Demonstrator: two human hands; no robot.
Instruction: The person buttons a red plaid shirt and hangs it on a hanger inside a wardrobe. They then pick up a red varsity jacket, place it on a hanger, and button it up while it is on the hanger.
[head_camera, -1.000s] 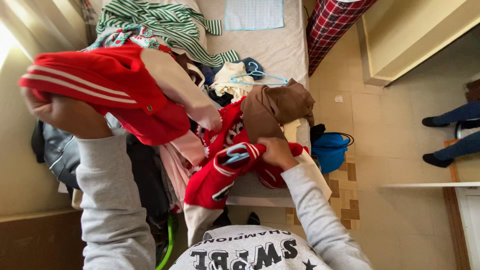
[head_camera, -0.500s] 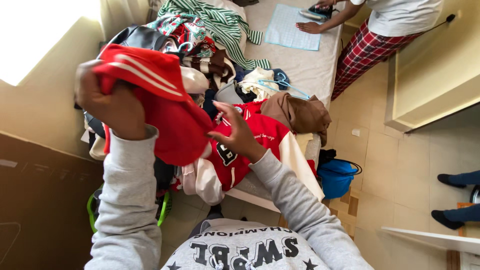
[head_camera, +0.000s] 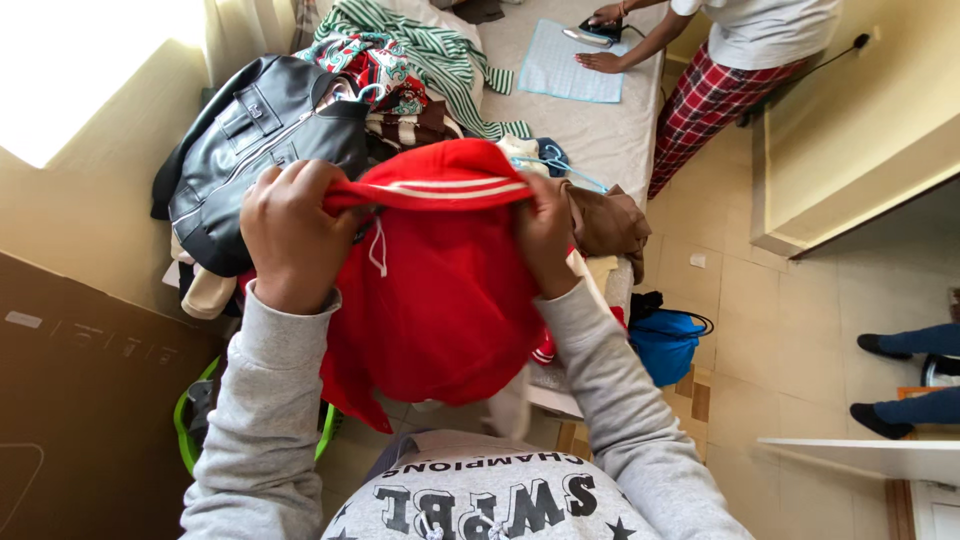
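Note:
I hold a red jacket (head_camera: 440, 300) with white stripes on its ribbed band up in front of my chest. My left hand (head_camera: 290, 235) grips the band's left end and my right hand (head_camera: 545, 235) grips its right end, stretching it between them. The jacket hangs down and hides much of the clothes pile behind it. A black leather jacket (head_camera: 255, 140) lies just beyond my left hand, and a brown garment (head_camera: 610, 220) lies beside my right hand.
The bed (head_camera: 620, 140) carries a green striped garment (head_camera: 430, 45), patterned clothes and a light blue hanger (head_camera: 570, 170). Another person in red plaid trousers (head_camera: 710, 95) irons a blue cloth (head_camera: 575, 70) at the far end. A blue bag (head_camera: 665, 345) sits on the tiled floor; someone's feet (head_camera: 885, 380) show at right.
My right hand left the clothes on the bed and took hold of the red jacket's band. Both hands now spread the jacket out in front of me; it was bunched in my left hand.

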